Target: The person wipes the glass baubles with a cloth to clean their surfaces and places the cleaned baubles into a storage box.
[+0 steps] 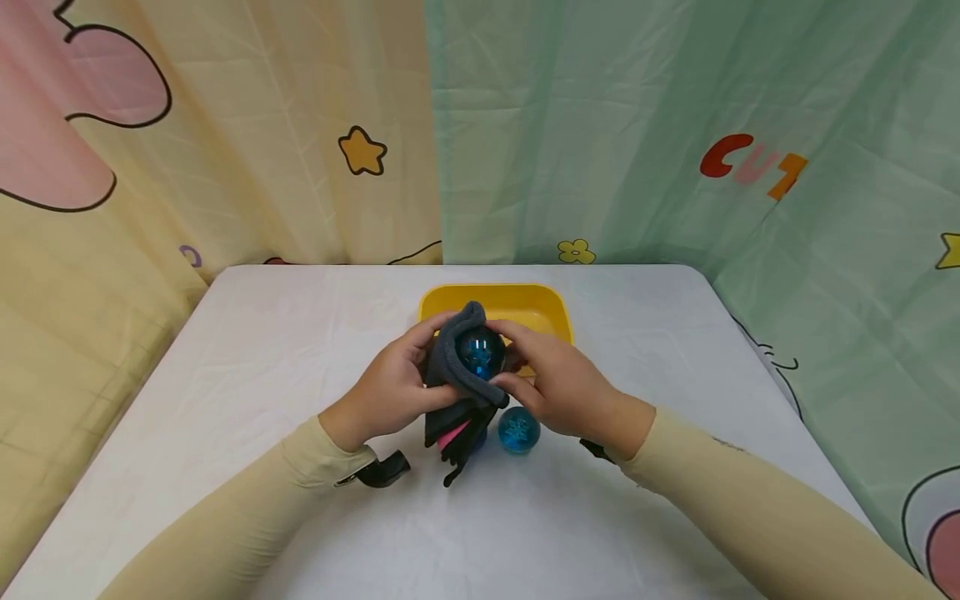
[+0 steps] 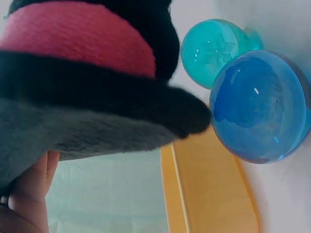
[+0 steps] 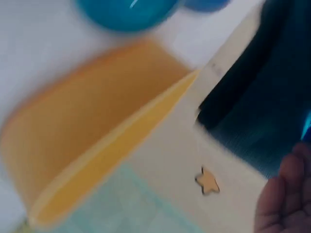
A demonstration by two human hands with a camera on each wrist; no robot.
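My left hand (image 1: 397,387) grips a dark grey plush cloth piece (image 1: 442,362) with black edging, thumb in front and fingers behind. Black strips and a pink band (image 2: 87,39) hang at its lower end. Inside the curve of the cloth sits a clear dark-blue ball (image 1: 481,352). My right hand (image 1: 566,383) holds this ball from the right, fingers at its top and thumb low. Just below the hands, a clear teal-blue ball (image 1: 519,430) rests on the table beside a deeper blue ball (image 2: 260,107), mostly hidden by the strips in the head view.
Behind the hands a yellow tray (image 1: 555,312) lies on the white-covered table (image 1: 637,517). Printed curtains (image 1: 570,125) hang along the back and sides. A black strap (image 1: 384,470) shows at the left wrist.
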